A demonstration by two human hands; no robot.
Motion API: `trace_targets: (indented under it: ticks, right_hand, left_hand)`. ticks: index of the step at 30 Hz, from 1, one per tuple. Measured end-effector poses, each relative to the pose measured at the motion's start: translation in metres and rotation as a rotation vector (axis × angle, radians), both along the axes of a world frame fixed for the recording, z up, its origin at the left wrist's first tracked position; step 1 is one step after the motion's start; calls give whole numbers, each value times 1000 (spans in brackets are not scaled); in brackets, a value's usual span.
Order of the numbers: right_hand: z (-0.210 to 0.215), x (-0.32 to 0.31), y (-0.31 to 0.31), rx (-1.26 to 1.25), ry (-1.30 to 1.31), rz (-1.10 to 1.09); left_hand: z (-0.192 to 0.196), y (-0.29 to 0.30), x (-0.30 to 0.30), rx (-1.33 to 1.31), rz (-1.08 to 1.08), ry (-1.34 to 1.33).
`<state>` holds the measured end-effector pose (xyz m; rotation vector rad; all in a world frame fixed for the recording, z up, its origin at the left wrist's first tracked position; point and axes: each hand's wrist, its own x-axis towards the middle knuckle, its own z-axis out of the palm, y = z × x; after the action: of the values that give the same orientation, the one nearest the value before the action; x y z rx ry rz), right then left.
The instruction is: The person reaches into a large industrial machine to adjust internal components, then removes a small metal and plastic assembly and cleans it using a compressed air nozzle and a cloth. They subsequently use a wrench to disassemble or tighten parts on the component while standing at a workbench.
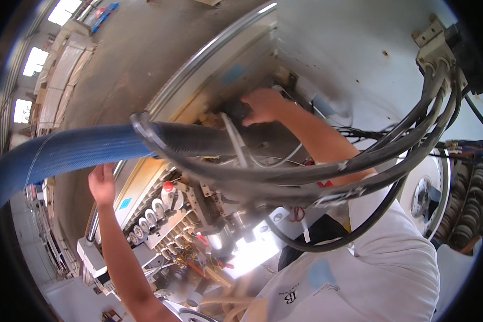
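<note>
A thick blue hose (pixel 86 147) crosses from the left toward the machine's middle, where its far section looks dark and ribbed. My left hand (pixel 102 185) is raised just under the blue hose, beside the machine's long edge rail. Its fingertips are partly hidden, so I cannot tell whether it grips the hose or the rail. My right hand (pixel 265 105) reaches over the dark end of the hose, its thumb and fingers curled around a dark, blurred part I cannot make out. Several black cables (pixel 300 174) loop in front of my right forearm.
A metal bracket (pixel 432 45) anchors the cables at upper right. Below the hose, the machine carries a row of white rollers (pixel 151 216), a red knob (pixel 168 186) and brass fittings (pixel 182 236). Red-handled scissors (pixel 297 214) lie nearby. Stacked boards (pixel 61 80) stand across the floor.
</note>
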<state>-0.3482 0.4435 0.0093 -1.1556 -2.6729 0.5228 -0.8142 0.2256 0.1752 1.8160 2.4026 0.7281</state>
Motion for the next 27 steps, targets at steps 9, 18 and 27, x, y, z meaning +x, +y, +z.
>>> trace_targets:
  ticks: [9,18,27]
  right_hand:
    - [39,-26,72,-1130,-253,-40]
    - [25,-48,100,-1406,-472,89]
    - [32,-45,80,-1329,-321,-15]
  left_hand:
    - [-12,-1,-31,-49,-85,-85]
    - [-12,0,-9,69,-29,-97]
    - [8,1,19,22,81,180]
